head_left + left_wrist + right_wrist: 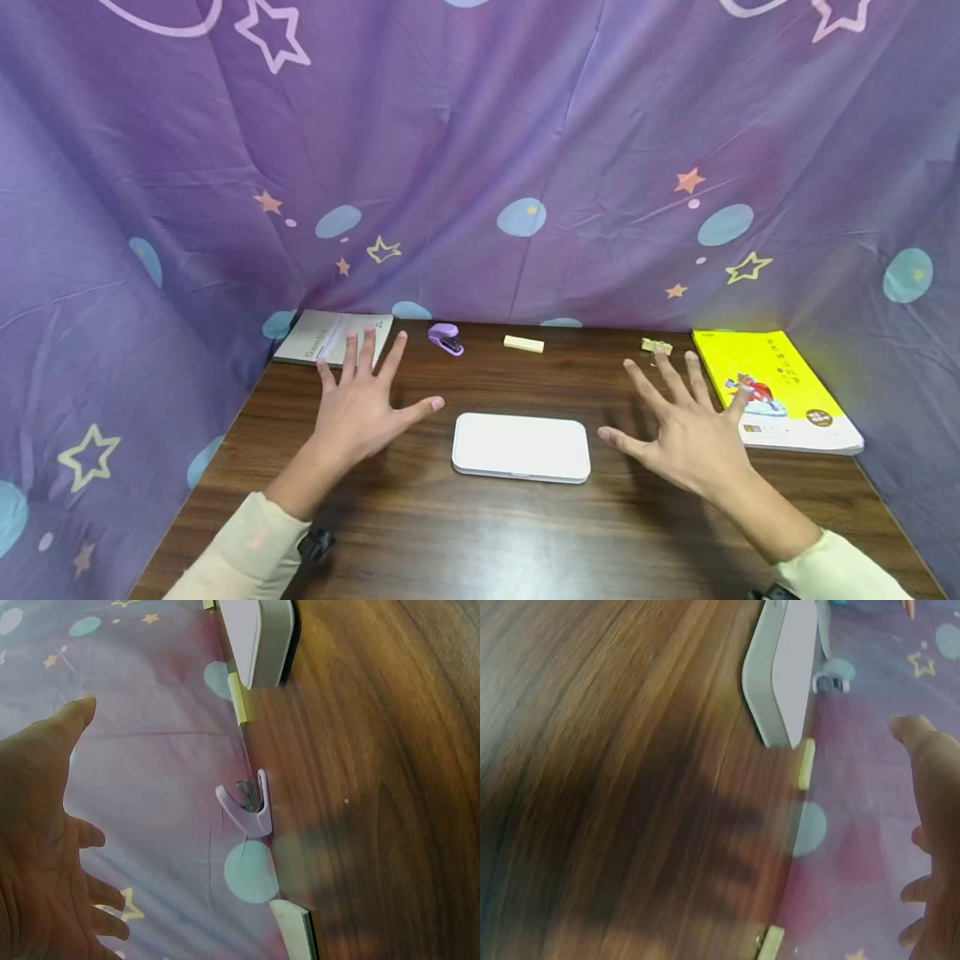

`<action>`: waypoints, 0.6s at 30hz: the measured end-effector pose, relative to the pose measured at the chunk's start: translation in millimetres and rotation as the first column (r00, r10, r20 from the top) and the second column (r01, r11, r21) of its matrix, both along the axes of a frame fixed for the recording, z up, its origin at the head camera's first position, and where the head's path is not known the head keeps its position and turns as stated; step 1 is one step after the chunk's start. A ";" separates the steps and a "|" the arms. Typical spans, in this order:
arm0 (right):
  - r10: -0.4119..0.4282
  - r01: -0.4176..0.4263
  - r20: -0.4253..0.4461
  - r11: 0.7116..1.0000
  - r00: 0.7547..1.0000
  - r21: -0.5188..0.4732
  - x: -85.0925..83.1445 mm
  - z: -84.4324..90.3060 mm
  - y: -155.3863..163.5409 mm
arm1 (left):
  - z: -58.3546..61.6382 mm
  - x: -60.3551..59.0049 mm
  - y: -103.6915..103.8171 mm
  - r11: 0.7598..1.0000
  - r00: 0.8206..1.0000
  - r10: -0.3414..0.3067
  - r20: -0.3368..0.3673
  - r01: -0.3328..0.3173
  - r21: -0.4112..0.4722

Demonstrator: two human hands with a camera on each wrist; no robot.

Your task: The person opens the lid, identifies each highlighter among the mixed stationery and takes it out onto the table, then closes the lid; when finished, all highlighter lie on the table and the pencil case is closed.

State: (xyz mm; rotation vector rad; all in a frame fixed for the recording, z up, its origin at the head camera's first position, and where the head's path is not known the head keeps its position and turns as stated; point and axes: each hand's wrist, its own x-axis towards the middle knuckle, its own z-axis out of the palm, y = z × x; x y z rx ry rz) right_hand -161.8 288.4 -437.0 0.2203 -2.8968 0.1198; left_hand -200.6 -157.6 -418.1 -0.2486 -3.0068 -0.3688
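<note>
Both hands are spread with fingers apart and hold nothing. In the head view my left hand (358,408) hovers over the left side of the table, its fingertips overlapping a grey book (300,337). My right hand (693,437) is over the right side, near a yellow book (780,375) and a small yellowish clip (657,346). Between the hands lies a flat white case (522,447) with rounded corners. Behind it are a small purple stapler (447,338) and a pale yellow block (523,343). The left wrist view shows the stapler (251,806) with its jaws apart.
The dark wooden table (405,533) meets a purple curtain (465,167) with stars and ovals at its back edge. More of the curtain hangs along the left and right sides. The hand's shadow falls on the wood in the right wrist view.
</note>
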 end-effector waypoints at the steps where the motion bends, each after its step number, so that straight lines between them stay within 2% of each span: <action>1: 0.013 -0.013 0.002 1.000 1.000 0.002 -1.3 -0.6 -3.7 | -0.9 0.1 1.6 1.000 1.000 -0.006 0.002 0.006 0.000; 10: 0.121 -0.122 0.042 0.992 0.992 0.018 -8.4 -8.6 -40.9 | -14.7 2.2 18.8 0.998 0.998 -0.064 0.005 0.064 -0.022; 18: 0.285 -0.286 0.040 0.958 0.958 0.010 -13.9 -26.3 -66.2 | -31.7 5.8 35.3 0.993 0.992 -0.112 0.051 0.114 -0.023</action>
